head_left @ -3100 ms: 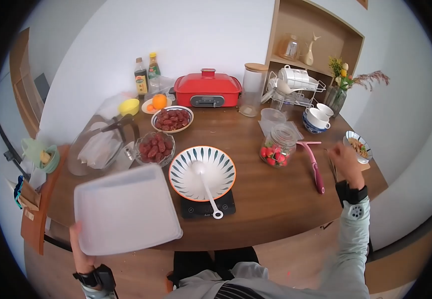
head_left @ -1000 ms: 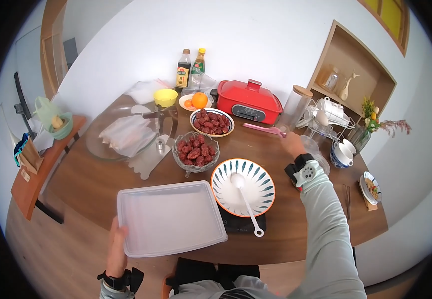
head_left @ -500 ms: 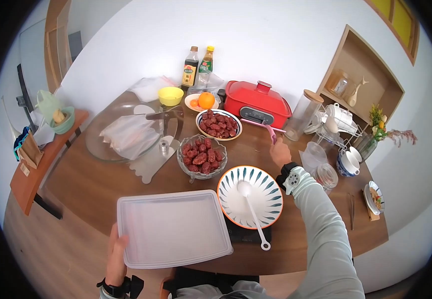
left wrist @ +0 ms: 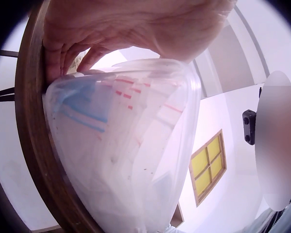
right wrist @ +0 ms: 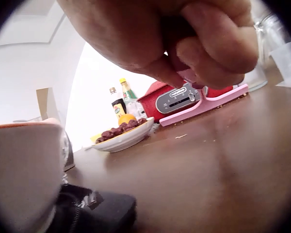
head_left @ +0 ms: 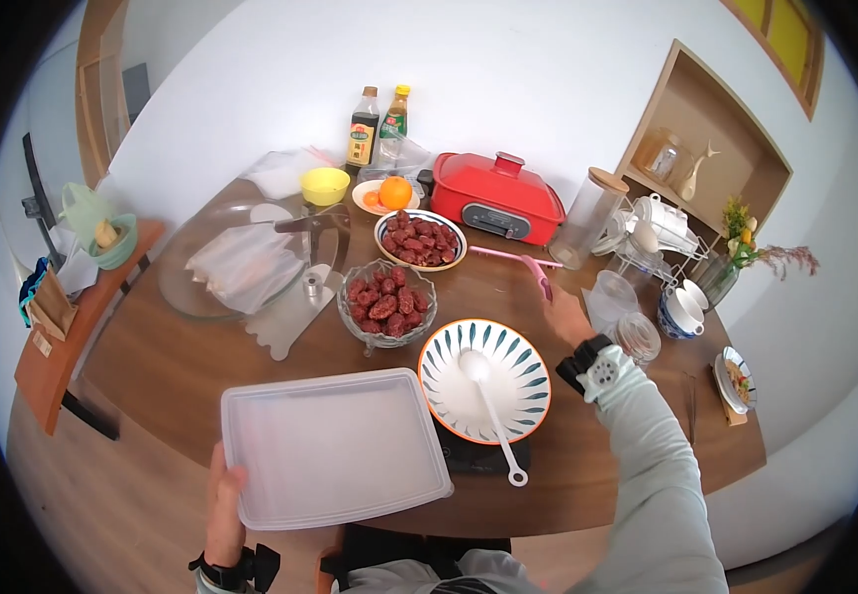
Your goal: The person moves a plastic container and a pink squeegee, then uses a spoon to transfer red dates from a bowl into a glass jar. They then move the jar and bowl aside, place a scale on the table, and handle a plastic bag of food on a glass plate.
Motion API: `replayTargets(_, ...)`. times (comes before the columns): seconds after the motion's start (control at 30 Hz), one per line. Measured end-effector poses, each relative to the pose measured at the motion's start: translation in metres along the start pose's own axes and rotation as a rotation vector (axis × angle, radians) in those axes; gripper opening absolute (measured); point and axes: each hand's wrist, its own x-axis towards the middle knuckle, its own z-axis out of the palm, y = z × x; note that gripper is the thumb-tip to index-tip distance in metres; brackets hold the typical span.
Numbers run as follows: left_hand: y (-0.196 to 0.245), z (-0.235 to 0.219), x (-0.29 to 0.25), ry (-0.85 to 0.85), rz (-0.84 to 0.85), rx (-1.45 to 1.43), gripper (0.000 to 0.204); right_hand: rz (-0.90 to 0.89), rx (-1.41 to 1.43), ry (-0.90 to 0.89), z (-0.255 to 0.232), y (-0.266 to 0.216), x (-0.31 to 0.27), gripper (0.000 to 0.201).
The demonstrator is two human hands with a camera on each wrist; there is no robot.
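Note:
My left hand (head_left: 223, 510) holds a lidded translucent plastic box (head_left: 335, 450) by its left side, at the table's front edge. In the left wrist view, pale bags with blue and red marks (left wrist: 87, 104) show through its wall. My right hand (head_left: 568, 319) grips the handle of a pink squeegee (head_left: 538, 277), fingers curled round it in the right wrist view. The squeegee's long blade lies along the tabletop in front of the red electric cooker (right wrist: 167, 99), with small crumbs (right wrist: 223, 108) beside it. Left of the blade stands a bowl of red dates (head_left: 419, 241).
A patterned bowl (head_left: 449, 396) with a white spoon (head_left: 493, 421) sits on a black scale (head_left: 464, 457). Nearby are a glass bowl of dates (head_left: 386, 305), a metal scraper (head_left: 286, 322), a glass jar (head_left: 637, 339), a tall lidded canister (head_left: 587, 218) and a cup rack (head_left: 657, 243).
My right hand, empty at the far right earlier, has picked up the squeegee from beside the jar and brought it to the cooker, then slightly nearer me. My left hand keeps holding the box.

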Motion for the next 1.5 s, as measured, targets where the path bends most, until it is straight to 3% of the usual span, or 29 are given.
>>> replayTargets(0.17, 0.000, 0.000, 0.001, -0.001, 0.004, -0.012, 0.065, -0.038, 0.000, -0.006, -0.033, -0.013, -0.046, 0.031)
replayTargets(0.23, 0.000, -0.001, 0.001, -0.003, 0.002, -0.003, 0.065, -0.050, -0.008, 0.001, -0.045, -0.012, -0.042, 0.031)
replayTargets(0.33, 0.002, 0.000, 0.001, 0.009, -0.010, 0.010, 0.065, -0.164, 0.068, 0.168, -0.050, -0.011, -0.024, 0.030)
replayTargets(0.6, 0.005, 0.003, 0.000, 0.040, -0.036, 0.014, 0.067, -0.048, -0.072, 0.095, -0.016, -0.003, 0.017, 0.031)
replayTargets(0.77, -0.001, 0.000, 0.001, 0.024, 0.001, 0.011, 0.068, 0.061, -0.061, 0.059, -0.015, -0.002, -0.025, 0.031)
replayTargets(0.93, -0.001, 0.000, 0.002, -0.017, 0.026, -0.006, 0.066, -0.065, 0.022, 0.073, -0.026, -0.003, -0.075, 0.027)
replayTargets(1.23, -0.004, -0.004, 0.002, -0.040, 0.099, 0.070, 0.058, -0.034, 0.070, -0.029, -0.064, -0.015, -0.159, 0.027)
replayTargets(1.33, -0.006, -0.006, 0.003, -0.049, 0.102, 0.054, 0.057, -0.019, 0.076, -0.051, -0.074, -0.010, -0.172, 0.028)
replayTargets(1.5, -0.006, -0.004, 0.001, -0.044, 0.117, 0.058, 0.053, -0.158, 0.111, -0.048, -0.095, 0.021, -0.187, 0.030)
